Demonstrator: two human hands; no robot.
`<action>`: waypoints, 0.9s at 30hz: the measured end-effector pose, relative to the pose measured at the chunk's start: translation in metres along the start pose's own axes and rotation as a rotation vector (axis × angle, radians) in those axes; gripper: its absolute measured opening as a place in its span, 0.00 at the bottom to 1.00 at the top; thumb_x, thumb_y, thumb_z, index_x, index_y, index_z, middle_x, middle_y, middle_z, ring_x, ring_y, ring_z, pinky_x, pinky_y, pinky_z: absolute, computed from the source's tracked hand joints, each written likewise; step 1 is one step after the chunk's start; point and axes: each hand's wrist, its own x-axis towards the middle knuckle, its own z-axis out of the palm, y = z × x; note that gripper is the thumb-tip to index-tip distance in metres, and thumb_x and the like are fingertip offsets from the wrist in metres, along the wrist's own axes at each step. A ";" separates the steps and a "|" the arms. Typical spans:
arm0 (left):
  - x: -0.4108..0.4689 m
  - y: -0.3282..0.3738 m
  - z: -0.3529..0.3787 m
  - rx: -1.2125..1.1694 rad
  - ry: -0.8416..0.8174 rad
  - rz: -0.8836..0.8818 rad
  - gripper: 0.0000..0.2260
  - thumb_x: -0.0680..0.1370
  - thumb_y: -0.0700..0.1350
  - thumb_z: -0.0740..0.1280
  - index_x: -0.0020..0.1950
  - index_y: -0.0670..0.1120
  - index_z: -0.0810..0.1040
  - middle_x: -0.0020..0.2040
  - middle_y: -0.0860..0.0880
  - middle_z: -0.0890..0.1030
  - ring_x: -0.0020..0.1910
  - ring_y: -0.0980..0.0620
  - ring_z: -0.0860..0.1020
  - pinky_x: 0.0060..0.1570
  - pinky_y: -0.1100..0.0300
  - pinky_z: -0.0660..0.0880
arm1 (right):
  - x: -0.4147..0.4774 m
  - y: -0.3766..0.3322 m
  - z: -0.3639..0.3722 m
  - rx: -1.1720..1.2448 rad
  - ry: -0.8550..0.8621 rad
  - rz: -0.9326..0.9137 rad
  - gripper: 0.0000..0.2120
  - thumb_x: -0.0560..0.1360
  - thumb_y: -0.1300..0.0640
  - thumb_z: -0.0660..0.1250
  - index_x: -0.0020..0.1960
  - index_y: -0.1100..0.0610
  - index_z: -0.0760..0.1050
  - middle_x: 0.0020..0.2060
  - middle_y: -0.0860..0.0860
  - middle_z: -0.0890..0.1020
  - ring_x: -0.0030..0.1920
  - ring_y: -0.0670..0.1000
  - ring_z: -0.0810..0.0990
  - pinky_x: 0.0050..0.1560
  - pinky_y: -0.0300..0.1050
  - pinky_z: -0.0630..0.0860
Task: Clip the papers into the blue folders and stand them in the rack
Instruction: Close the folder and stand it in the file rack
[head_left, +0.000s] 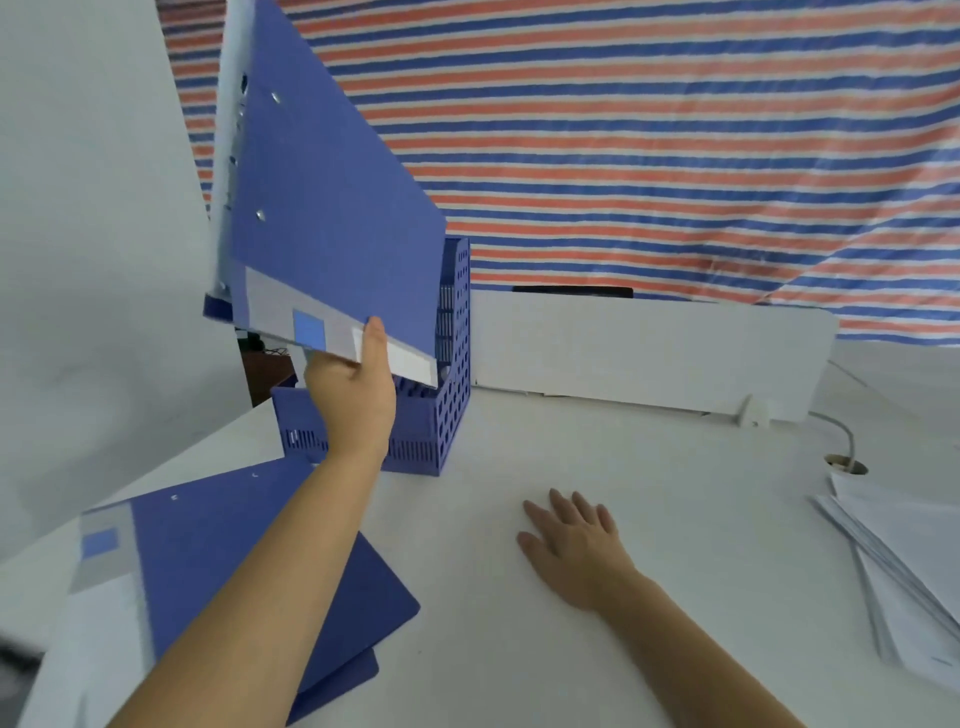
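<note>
My left hand (353, 395) grips the spine end of a blue folder (322, 208), thumb across its grey label. The folder is raised and tilted above the blue perforated rack (441, 415), which stands at the back left of the white table (571, 441). White paper shows inside the folder along its left edge. My right hand (571, 540) lies flat on the table, fingers spread, holding nothing. Two more blue folders (234, 566) are stacked at the near left under my left forearm. A pile of loose papers (904, 566) lies at the right edge.
A white partition panel (649, 353) runs along the table's back edge, with a striped tarp (675, 130) behind it. A white cable (836, 431) drops into a desk grommet at the right. A white wall stands close on the left.
</note>
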 end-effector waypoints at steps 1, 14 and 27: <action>0.006 -0.004 0.003 0.013 0.011 0.021 0.12 0.77 0.47 0.68 0.54 0.39 0.78 0.48 0.46 0.83 0.48 0.50 0.82 0.50 0.52 0.80 | 0.002 0.000 0.000 -0.008 0.002 0.002 0.29 0.79 0.35 0.45 0.79 0.41 0.51 0.80 0.50 0.50 0.79 0.55 0.46 0.77 0.56 0.42; 0.067 -0.045 0.050 0.394 -0.254 -0.067 0.02 0.76 0.43 0.66 0.46 0.44 0.76 0.42 0.48 0.79 0.41 0.47 0.77 0.43 0.55 0.74 | 0.003 0.005 0.004 -0.038 0.008 0.000 0.30 0.79 0.34 0.43 0.79 0.40 0.48 0.80 0.49 0.48 0.79 0.54 0.44 0.77 0.54 0.41; 0.049 -0.063 0.027 0.547 -0.456 -0.167 0.11 0.78 0.49 0.65 0.55 0.45 0.80 0.45 0.53 0.79 0.47 0.50 0.76 0.47 0.56 0.73 | 0.001 0.003 0.003 -0.020 0.017 0.003 0.29 0.79 0.34 0.44 0.79 0.40 0.50 0.80 0.49 0.50 0.79 0.54 0.46 0.77 0.54 0.42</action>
